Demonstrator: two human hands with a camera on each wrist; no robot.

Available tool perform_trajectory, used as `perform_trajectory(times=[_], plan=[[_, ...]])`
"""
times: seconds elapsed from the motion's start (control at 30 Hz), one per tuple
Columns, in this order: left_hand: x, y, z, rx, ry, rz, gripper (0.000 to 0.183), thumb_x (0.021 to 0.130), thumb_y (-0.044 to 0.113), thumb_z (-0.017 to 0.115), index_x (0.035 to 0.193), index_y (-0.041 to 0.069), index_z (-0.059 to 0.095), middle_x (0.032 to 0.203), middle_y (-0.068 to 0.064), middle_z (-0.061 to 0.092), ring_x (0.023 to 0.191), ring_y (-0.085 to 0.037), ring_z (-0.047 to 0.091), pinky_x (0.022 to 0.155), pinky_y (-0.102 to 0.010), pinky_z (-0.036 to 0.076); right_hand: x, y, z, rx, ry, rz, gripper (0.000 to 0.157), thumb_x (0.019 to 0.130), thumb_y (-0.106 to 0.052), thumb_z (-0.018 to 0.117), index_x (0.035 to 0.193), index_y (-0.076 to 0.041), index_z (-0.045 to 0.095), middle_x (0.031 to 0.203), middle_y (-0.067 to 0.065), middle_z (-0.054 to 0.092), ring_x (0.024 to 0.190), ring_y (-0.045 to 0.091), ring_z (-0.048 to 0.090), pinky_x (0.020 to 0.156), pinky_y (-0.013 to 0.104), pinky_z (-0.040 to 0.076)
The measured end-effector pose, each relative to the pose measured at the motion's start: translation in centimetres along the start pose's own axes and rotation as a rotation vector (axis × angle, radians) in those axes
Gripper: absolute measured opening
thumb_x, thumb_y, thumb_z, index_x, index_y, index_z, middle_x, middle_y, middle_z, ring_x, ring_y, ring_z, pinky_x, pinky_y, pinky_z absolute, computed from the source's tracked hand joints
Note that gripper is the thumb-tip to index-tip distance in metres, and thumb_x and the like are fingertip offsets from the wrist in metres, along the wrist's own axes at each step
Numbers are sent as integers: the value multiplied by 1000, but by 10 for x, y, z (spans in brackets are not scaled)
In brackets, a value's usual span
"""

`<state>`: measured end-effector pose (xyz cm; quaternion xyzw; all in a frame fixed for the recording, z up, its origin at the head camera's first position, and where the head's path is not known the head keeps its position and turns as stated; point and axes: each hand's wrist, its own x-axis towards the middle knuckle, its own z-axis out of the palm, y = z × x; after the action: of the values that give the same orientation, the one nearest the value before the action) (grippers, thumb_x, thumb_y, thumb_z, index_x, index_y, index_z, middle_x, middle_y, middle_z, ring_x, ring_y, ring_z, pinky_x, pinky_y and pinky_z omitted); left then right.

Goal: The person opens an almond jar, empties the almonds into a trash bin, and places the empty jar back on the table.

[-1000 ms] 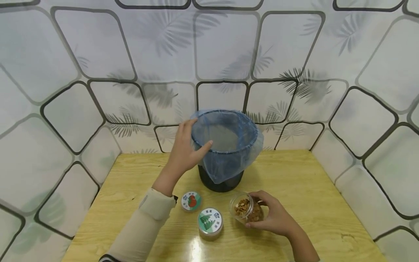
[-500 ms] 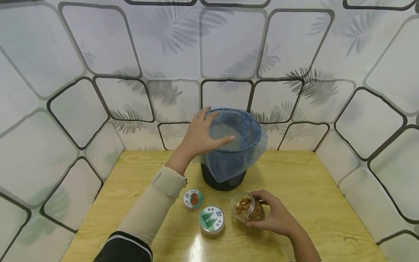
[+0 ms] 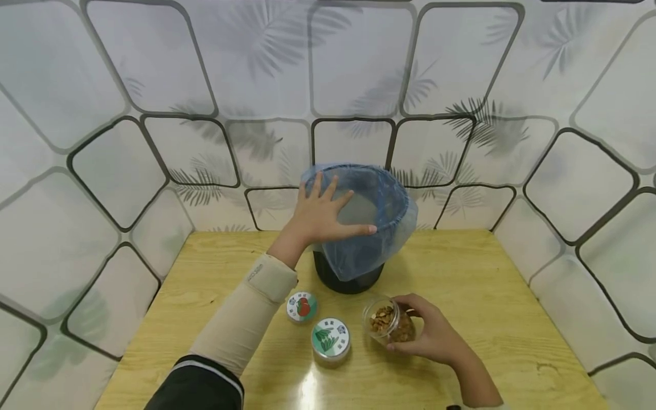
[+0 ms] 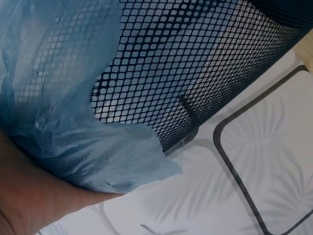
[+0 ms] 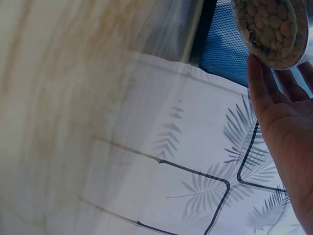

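Observation:
My left hand [image 3: 320, 216] spreads its straight fingers over the left side of a black mesh bin [image 4: 166, 63], touching the blue plastic bag [image 3: 359, 253] that lines it and folds over its rim. In the left wrist view the loose bag film lies against that hand. Lower right in the head view, my right hand [image 3: 433, 336] grips a clear jar [image 3: 389, 322] of nuts round its base. The jar leans over, its mouth towards the left. Almonds [image 5: 269, 29] show through it in the right wrist view.
Left of the nut jar stands a round container [image 3: 330, 341] with a green-vegetable label on top. Behind it, nearer the bin, is a smaller round tomato-labelled lid or tub [image 3: 302, 307]. Patterned walls [image 3: 266, 154] enclose the back and sides of the wooden table [image 3: 446, 273].
My left hand has shifted right from the bin's left edge across its near side, and its fingers have spread apart. The right hand and the nut jar have stayed in place.

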<state>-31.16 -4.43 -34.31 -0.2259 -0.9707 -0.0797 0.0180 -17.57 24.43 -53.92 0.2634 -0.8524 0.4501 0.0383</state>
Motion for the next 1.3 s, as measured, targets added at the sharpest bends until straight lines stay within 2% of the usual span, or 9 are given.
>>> perform_trajectory(times=[0.17,0.3,0.5,0.63,0.73,0.9,1.3], plan=[[0,-2,2,1,4,1,112,82,99,44,171,39,11,180,-10,4,165,-44,-12,126,-75,-10,3,0,1,6,-9,0,81,74,-42,99,142,-18,64,129,-11,69,116,9,67,92,37,62],[0,-1,3,-26,13,-2,112,82,97,47,171,40,10,180,-11,4,164,-46,-10,125,-77,-9,5,0,-1,9,-1,-7,80,74,-40,99,143,-19,63,130,-6,69,117,11,67,94,39,62],[0,1,2,-16,38,-16,112,81,97,49,171,41,9,180,-13,3,162,-55,-5,127,-75,-5,5,0,-13,-22,65,29,82,73,-37,100,143,-24,61,130,-6,68,118,8,65,95,41,61],[-2,2,4,-6,29,-22,113,82,96,50,171,39,11,180,-15,3,161,-56,-3,128,-75,-3,2,-1,-19,-54,118,42,82,72,-34,101,143,-18,63,128,-6,69,116,5,64,92,39,61],[-3,2,5,-2,33,-27,112,82,96,50,171,38,14,180,-15,4,161,-55,-3,128,-74,-3,4,-2,-24,-78,157,16,82,72,-30,102,142,-15,63,128,-3,69,116,5,64,90,37,61],[-2,1,5,-4,41,-18,112,82,96,49,171,38,15,180,-15,6,162,-53,-4,128,-74,-4,10,-5,-32,-82,198,-4,84,70,-24,103,143,-20,62,128,0,70,115,4,63,91,32,60],[-1,0,5,0,46,-12,114,81,98,46,172,36,15,180,-14,4,165,-47,-2,128,-74,-3,23,-15,-57,-130,206,-77,88,67,-18,104,145,-21,61,130,-1,68,118,1,62,94,23,57]])
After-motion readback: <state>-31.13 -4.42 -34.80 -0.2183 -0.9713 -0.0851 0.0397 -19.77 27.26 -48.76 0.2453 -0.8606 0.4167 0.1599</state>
